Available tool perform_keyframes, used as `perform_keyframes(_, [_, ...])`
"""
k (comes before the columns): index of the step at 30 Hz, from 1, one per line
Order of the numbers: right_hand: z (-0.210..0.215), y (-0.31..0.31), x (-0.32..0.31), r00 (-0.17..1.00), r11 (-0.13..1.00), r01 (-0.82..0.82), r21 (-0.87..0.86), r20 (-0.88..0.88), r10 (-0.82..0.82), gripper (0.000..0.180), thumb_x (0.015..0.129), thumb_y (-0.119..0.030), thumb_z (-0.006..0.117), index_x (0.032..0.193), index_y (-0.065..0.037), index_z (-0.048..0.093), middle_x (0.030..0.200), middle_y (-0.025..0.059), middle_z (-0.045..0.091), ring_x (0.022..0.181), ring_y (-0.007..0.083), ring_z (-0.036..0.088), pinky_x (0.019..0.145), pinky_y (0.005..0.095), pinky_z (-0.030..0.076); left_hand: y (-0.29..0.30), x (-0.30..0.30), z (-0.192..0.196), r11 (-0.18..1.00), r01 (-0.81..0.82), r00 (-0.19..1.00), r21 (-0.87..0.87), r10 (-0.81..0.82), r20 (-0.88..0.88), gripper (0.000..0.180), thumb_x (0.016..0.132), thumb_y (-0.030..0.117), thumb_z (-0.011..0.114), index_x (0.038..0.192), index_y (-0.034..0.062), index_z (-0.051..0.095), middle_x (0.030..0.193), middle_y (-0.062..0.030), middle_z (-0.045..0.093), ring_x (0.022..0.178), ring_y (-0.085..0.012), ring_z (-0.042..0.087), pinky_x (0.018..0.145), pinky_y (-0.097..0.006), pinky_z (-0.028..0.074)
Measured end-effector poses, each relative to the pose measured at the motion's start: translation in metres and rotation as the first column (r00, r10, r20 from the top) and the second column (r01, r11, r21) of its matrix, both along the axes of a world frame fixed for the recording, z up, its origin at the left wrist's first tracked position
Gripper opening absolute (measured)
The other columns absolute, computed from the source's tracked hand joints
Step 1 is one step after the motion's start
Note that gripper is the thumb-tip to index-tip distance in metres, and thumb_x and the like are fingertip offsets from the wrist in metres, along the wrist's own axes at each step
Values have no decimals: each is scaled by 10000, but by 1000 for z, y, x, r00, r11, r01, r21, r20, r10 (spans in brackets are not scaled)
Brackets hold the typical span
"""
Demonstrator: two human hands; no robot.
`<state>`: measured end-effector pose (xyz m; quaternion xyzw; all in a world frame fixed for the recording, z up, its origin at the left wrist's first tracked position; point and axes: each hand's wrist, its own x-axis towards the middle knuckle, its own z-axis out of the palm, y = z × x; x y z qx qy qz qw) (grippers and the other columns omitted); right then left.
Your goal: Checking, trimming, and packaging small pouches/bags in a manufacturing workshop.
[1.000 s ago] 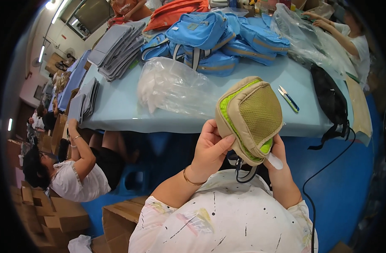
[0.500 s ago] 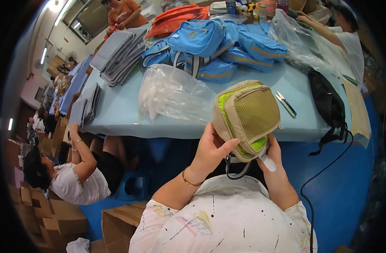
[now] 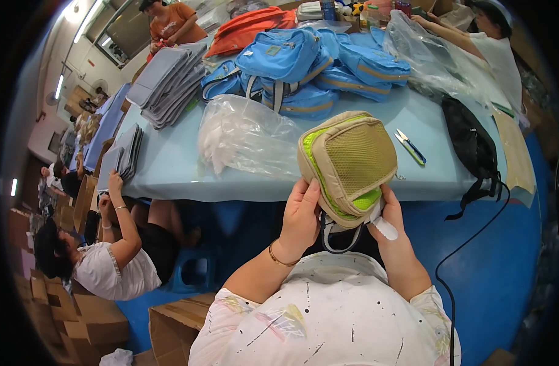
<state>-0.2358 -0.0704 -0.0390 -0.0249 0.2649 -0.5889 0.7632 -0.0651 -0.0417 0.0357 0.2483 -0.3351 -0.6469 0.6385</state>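
Observation:
Between my two hands is a small beige bag [image 3: 360, 160] with a mesh front and bright green trim, held up at the table's near edge. My left hand [image 3: 301, 210] grips its lower left side, thumb pressed against the edge. Round the lower right side closes my right hand [image 3: 390, 213], its fingers partly hidden behind the bag. A white tag [image 3: 386, 230] hangs from the bag's bottom beside my right hand, and a dark strap loop [image 3: 340, 243] droops below. Thread snips [image 3: 410, 147] lie on the table just right of the bag.
On the light blue table [image 3: 169, 186] are clear plastic bags [image 3: 246, 134], a pile of blue bags [image 3: 285, 58], stacked grey cases [image 3: 163, 85] and a black pouch [image 3: 471, 140] with a cable. Co-workers sit at left and stand beyond. A cardboard box [image 3: 175, 323] stands at lower left.
The beige bag has shifted slightly left and its top has tilted a little. My left thumb has moved from across the bag's front up to its side edge.

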Motion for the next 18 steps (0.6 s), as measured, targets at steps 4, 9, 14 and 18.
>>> perform_keyframes(4, [8, 2, 2, 999, 1000, 13, -23, -42, -14, 373, 938, -281, 515, 1206, -22, 517, 1191, 91, 579, 1081, 229, 555, 941, 362, 433, 1, 7, -10, 999, -24, 1000, 38, 24, 14, 329, 994, 186, 405, 1271, 10, 427, 1198, -72, 538, 1070, -126, 528, 921, -280, 426])
perform_keyframes(9, [2, -1, 3, 993, 999, 18, -50, -114, -23, 398, 913, -281, 571, 1191, 0, 524, 1172, 108, 583, 1054, 237, 568, 921, 358, 444, 4, 23, -30, 987, -87, 996, 136, 82, 44, 310, 979, 190, 435, 1240, 24, 456, 1158, -61, 581, 1038, -134, 566, 907, -285, 442])
perform_keyframes(14, [11, 0, 4, 867, 997, 57, -61, -492, -80, 447, 883, -220, 619, 1246, -2, 475, 1179, 99, 568, 1071, 218, 554, 929, 342, 435, 11, 31, -47, 895, -438, 834, -82, 439, 333, 332, 939, 82, 476, 1246, -10, 393, 1171, -96, 486, 1083, -166, 485, 947, -301, 396])
perform_keyframes(18, [4, 14, 17, 669, 903, 28, -429, -664, -335, 537, 827, -117, 680, 1276, 10, 416, 1222, 101, 523, 1102, 201, 516, 941, 319, 411, 36, 41, -30, 739, -53, 139, -672, 672, 727, 632, 737, 48, 674, 1286, -37, 371, 1300, -208, 347, 1211, -350, 375, 1026, -410, 327])
